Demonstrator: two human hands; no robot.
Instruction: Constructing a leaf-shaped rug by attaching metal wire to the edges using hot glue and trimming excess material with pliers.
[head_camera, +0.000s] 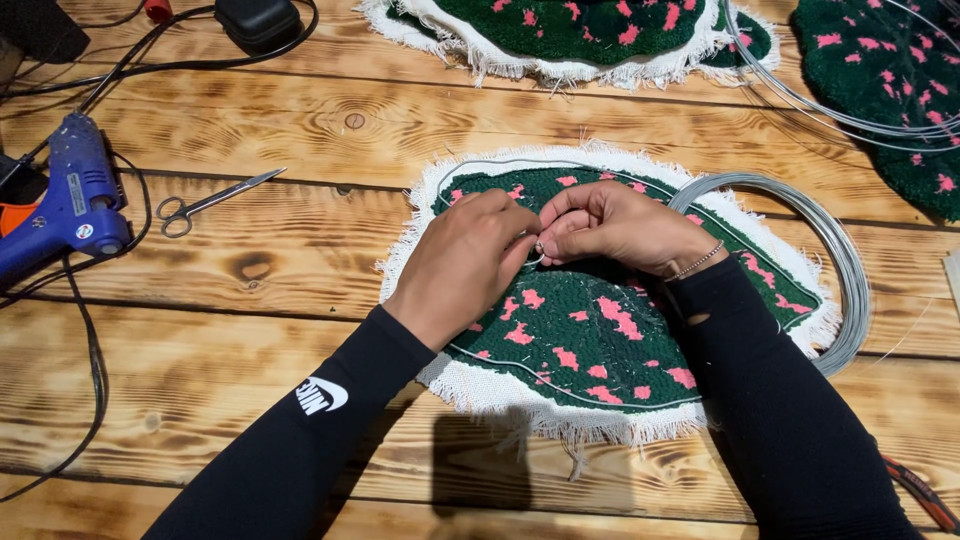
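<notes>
A dark green tufted rug piece (590, 340) with pink patches and a frayed white fabric border lies on the wooden table (250, 330). My left hand (465, 262) and my right hand (615, 225) meet over its upper middle, both pinching a thin grey wire (536, 258) bent into a small loop between the fingertips. A line of the wire runs along the rug's edge. A coil of grey wire (835, 255) lies under and beside the rug's right side. Both arms wear black sleeves; a thin bracelet sits on my right wrist.
A blue glue gun (70, 200) with its cable lies at the left edge. Small scissors (205, 203) lie left of the rug. Two more green and pink rug pieces (580, 35) (890, 90) lie at the back. Orange-handled pliers (925, 495) are at lower right; a black adapter (258, 20) at top.
</notes>
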